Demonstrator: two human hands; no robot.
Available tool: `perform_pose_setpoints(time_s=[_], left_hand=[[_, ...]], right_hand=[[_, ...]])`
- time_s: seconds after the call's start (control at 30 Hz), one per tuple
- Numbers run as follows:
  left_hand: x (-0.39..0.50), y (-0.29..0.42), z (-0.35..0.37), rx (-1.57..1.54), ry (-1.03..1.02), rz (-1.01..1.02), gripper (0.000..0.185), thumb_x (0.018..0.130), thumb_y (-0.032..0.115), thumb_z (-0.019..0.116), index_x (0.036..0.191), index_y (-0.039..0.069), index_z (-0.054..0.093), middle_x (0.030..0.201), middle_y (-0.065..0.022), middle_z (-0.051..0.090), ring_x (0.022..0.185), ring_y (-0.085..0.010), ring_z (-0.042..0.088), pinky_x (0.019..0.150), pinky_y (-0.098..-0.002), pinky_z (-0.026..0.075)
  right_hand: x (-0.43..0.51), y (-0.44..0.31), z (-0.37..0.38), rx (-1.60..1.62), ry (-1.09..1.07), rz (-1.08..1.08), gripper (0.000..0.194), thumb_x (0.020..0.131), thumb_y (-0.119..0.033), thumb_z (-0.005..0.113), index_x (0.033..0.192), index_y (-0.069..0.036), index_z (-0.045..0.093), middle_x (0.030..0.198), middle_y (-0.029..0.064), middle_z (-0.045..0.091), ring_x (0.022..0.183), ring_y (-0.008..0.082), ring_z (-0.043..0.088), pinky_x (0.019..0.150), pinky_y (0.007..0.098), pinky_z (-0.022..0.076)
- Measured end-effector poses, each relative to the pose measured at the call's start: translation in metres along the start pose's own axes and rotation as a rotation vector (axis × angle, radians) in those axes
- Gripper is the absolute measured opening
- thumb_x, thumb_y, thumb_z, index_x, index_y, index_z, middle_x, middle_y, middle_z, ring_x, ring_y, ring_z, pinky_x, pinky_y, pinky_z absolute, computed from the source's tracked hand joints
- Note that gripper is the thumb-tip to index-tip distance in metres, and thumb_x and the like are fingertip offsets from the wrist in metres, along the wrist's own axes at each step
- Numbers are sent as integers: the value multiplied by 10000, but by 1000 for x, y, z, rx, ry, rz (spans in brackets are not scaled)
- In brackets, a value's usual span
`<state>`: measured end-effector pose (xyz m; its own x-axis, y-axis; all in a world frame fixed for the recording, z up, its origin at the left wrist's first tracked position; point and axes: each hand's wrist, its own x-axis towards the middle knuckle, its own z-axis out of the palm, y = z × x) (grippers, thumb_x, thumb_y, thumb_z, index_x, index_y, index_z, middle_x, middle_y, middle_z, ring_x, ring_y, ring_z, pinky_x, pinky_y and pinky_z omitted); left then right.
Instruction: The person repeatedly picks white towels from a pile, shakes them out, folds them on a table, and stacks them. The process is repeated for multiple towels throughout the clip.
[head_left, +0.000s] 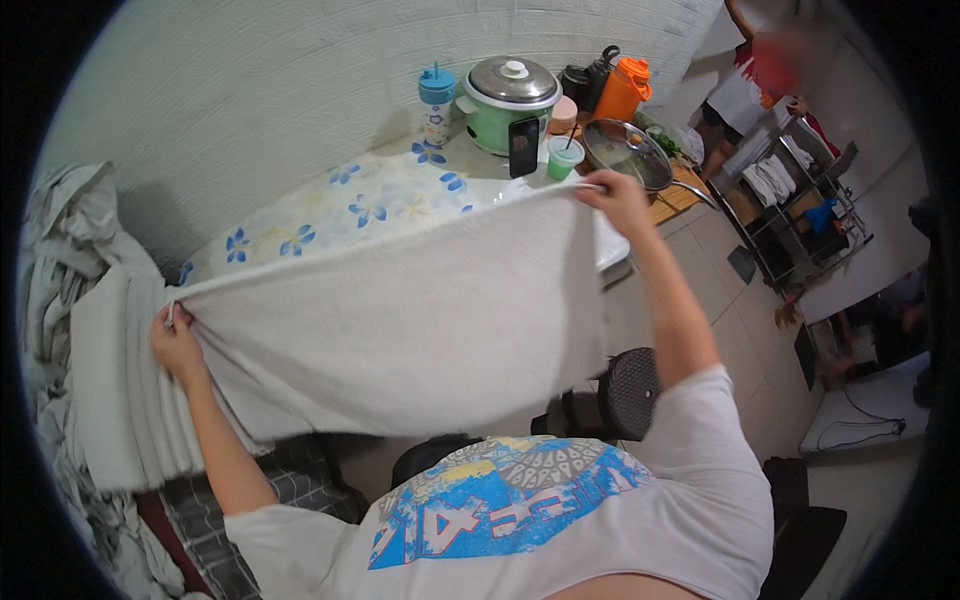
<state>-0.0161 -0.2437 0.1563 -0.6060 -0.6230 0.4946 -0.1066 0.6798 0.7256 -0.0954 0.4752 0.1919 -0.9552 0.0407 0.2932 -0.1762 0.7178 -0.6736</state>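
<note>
A white towel hangs stretched between my two hands, its top edge pulled nearly straight. Its left top corner is pinched by my left hand, in front of a stack of folded white towels. My right hand grips the other top corner, higher up, close to a frying pan with a glass lid. Part of the table with a blue-flowered cover is hidden behind the cloth.
Rumpled white cloths are heaped at the left. On the table stand a green rice cooker, a tumbler, a phone, a cup and an orange jug. A dark stool is below. Another person stands by a rack.
</note>
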Motion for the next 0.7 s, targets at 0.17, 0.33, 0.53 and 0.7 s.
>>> perform_pose_setpoints(time_s=[0.17, 0.33, 0.53, 0.7], left_hand=[[-19, -31, 152, 561, -332, 277, 709, 862, 228, 680, 1469, 113, 331, 1513, -254, 263, 1391, -391, 286, 1141, -453, 258], [-162, 23, 213, 246, -1011, 604, 675, 815, 371, 699, 1413, 168, 461, 1539, -206, 246, 1404, -408, 251, 1132, -529, 228], [-209, 69, 220, 308, -1155, 853, 705, 859, 505, 588, 1468, 216, 380, 1566, -165, 205, 1437, -405, 167, 1111, -644, 140], [-230, 65, 211, 182, -1248, 1006, 678, 861, 498, 589, 1452, 225, 400, 1557, -135, 238, 1435, -385, 188, 1105, -649, 157]], right_hand=[[7, 56, 165, -81, 20, 205, 519, 756, -203, 778, 1215, -45, 596, 1190, 195, 607, 1075, 319, 596, 937, 387, 466], [-100, 60, 212, -303, -102, 447, 517, 755, -339, 757, 1138, -23, 612, 1110, 183, 584, 1088, 391, 531, 946, 454, 448], [-100, 42, 221, -483, -200, 507, 501, 797, -385, 717, 1072, 18, 603, 1066, 213, 611, 1019, 379, 574, 877, 445, 474], [-97, 55, 212, -290, -292, 637, 577, 790, -391, 721, 1133, 52, 581, 1052, 255, 643, 953, 389, 636, 847, 447, 498]])
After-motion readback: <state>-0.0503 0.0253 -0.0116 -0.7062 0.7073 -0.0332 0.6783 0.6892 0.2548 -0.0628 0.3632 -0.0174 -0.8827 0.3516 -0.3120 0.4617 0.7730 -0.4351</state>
